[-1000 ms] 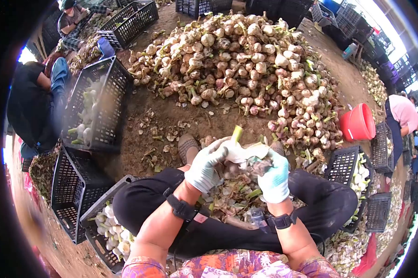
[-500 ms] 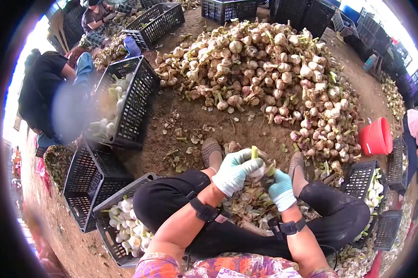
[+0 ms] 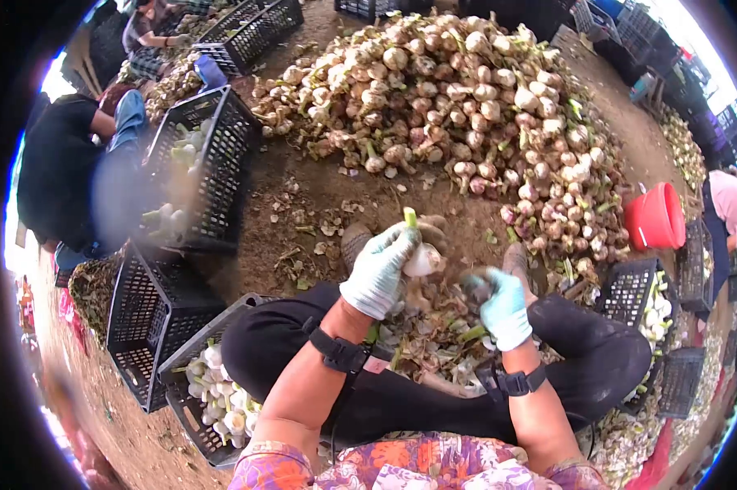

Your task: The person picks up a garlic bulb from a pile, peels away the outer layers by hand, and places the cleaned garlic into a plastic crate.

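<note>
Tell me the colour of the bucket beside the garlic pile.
The bucket is red; the head view shows it best, right of the garlic pile.

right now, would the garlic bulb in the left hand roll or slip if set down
The garlic bulb looks rounded, so it may roll, though its green stalk should stop it. Its smooth white skin may be slick; the gloved left hand likely helps.

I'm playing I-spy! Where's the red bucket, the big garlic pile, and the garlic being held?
red bucket [image 3: 653, 216], head view, its outer side.
garlic pile [image 3: 466, 90], head view, middle of the heap.
held garlic bulb [image 3: 424, 261], head view, its white bulb.
</note>
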The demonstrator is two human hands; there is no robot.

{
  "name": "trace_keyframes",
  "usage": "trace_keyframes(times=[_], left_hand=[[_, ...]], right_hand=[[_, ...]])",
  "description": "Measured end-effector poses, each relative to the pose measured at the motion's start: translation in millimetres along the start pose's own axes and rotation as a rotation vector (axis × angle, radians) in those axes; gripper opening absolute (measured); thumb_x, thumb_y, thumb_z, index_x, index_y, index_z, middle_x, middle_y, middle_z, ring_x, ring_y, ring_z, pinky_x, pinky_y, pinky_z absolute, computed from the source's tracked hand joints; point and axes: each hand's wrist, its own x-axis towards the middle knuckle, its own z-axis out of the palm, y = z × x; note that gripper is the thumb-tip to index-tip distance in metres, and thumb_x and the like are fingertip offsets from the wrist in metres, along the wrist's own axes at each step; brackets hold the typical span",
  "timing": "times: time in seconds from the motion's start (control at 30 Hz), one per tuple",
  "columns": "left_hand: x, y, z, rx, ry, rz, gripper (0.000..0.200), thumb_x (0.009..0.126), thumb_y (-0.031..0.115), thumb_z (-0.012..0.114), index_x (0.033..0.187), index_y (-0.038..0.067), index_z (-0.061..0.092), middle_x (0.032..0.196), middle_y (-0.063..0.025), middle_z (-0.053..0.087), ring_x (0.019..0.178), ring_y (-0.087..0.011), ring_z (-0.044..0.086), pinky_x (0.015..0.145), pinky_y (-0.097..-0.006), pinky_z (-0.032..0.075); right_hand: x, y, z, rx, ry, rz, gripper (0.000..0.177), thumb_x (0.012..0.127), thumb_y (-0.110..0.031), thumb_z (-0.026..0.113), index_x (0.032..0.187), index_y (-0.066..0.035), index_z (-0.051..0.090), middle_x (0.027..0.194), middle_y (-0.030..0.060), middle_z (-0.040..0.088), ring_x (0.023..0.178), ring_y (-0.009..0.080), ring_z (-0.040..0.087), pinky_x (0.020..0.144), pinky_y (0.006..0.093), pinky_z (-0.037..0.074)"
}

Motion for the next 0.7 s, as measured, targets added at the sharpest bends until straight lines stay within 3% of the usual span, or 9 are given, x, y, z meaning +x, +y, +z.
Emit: trace_keyframes(times=[0.07, 0.13, 0.17, 0.2, 0.27, 0.37, 0.47, 0.6, 0.7], left_hand=[[1.5, -5.0, -3.5, 0.018, 0.025, -0.033, 0.035, 0.087, 0.027, 0.047, 0.108, -0.001, 0.050, 0.095, -0.0097, 0.059, 0.076, -0.0165, 0.060, 0.049, -0.0238, 0.046], [4.5, -11.4, -3.9, 0.075, 0.026, -0.023, 0.036, 0.087, 0.025, 0.048, 0.111, -0.001, 0.048, 0.097, -0.0085, 0.058, 0.078, -0.0144, 0.058, 0.058, -0.0246, 0.048], [4.9, -13.9, -4.8, 0.075, 0.024, -0.029, 0.036, 0.087, 0.025, 0.048, 0.111, -0.001, 0.048, 0.097, -0.0085, 0.058, 0.078, -0.0144, 0.058, 0.058, -0.0246, 0.048], [5.2, -16.0, -5.5, 0.166, 0.004, -0.026, 0.038, 0.087, 0.025, 0.049, 0.114, -0.001, 0.047, 0.098, -0.0080, 0.058, 0.081, -0.0138, 0.057, 0.064, -0.0247, 0.047], [4.0, -17.0, -3.5, 0.256, -0.020, -0.027, 0.040, 0.086, 0.025, 0.050, 0.116, -0.002, 0.045, 0.100, -0.0076, 0.057, 0.083, -0.0132, 0.057, 0.070, -0.0248, 0.047], [1.1, -12.5, -0.6, 0.283, -0.048, -0.039, 0.045, 0.086, 0.025, 0.051, 0.121, -0.002, 0.041, 0.103, -0.0076, 0.056, 0.086, -0.0133, 0.056, 0.075, -0.0251, 0.044], [4.4, -15.4, 0.7, 0.341, -0.064, -0.011, 0.045, 0.086, 0.025, 0.051, 0.122, 0.000, 0.041, 0.102, -0.0070, 0.056, 0.086, -0.0122, 0.055, 0.075, -0.0241, 0.044], [2.1, -18.8, 0.5, 0.536, 0.092, -0.084, 0.033, 0.083, 0.015, 0.055, 0.113, 0.002, 0.050, 0.102, -0.0056, 0.057, 0.085, -0.0113, 0.054, 0.074, -0.0225, 0.043], [-1.2, -19.7, 3.8, 0.484, 0.141, 0.073, 0.026, 0.081, 0.010, 0.057, 0.106, 0.002, 0.054, 0.099, -0.0069, 0.058, 0.081, -0.0118, 0.056, 0.071, -0.0235, 0.045]], right_hand=[[9.7, -22.3, -8.0, 0.159, 0.068, -0.229, 0.020, 0.086, -0.002, 0.042, 0.097, 0.003, 0.057, 0.082, 0.0095, 0.060, 0.059, 0.0091, 0.051, 0.050, 0.0164, 0.039], [10.9, -42.2, -6.0, 0.423, -0.024, -0.090, 0.025, 0.088, -0.005, 0.038, 0.106, 0.005, 0.052, 0.080, 0.0114, 0.059, 0.059, 0.0077, 0.049, 0.047, 0.0141, 0.036], [19.6, -40.4, -4.4, 1.108, -0.119, 0.450, 0.029, 0.090, -0.008, 0.035, 0.112, 0.007, 0.046, 0.081, 0.0139, 0.058, 0.056, 0.0080, 0.048, 0.045, 0.0126, 0.033], [19.4, -37.9, -0.9, 1.531, -0.279, 0.474, 0.025, 0.086, -0.007, 0.040, 0.105, 0.005, 0.052, 0.077, 0.0105, 0.059, 0.056, 0.0064, 0.049, 0.046, 0.0151, 0.036], [19.5, -31.8, 13.8, 0.419, -0.073, -0.026, 0.018, 0.079, -0.005, 0.049, 0.094, 0.002, 0.057, 0.073, 0.0124, 0.060, 0.058, 0.0156, 0.055, 0.051, 0.0231, 0.042], [18.6, -46.6, 2.4, 0.044, -0.032, -0.177, 0.018, 0.071, -0.003, 0.054, 0.088, 0.001, 0.058, 0.072, 0.0157, 0.059, 0.064, 0.0274, 0.058, 0.057, 0.0314, 0.045], [17.7, -34.4, 7.3, 0.102, -0.036, -0.131, 0.020, 0.070, -0.001, 0.054, 0.090, 0.001, 0.057, 0.075, 0.0201, 0.058, 0.068, 0.0358, 0.056, 0.061, 0.0348, 0.045], [15.1, -28.1, 13.8, 0.182, 0.021, -0.110, 0.021, 0.070, -0.001, 0.052, 0.091, 0.002, 0.057, 0.075, 0.0195, 0.059, 0.071, 0.0341, 0.057, 0.062, 0.0336, 0.046], [15.2, -18.5, 19.4, 0.227, 0.025, -0.047, 0.023, 0.069, -0.002, 0.052, 0.092, 0.000, 0.058, 0.078, 0.0205, 0.059, 0.072, 0.0348, 0.057, 0.065, 0.0344, 0.046]])
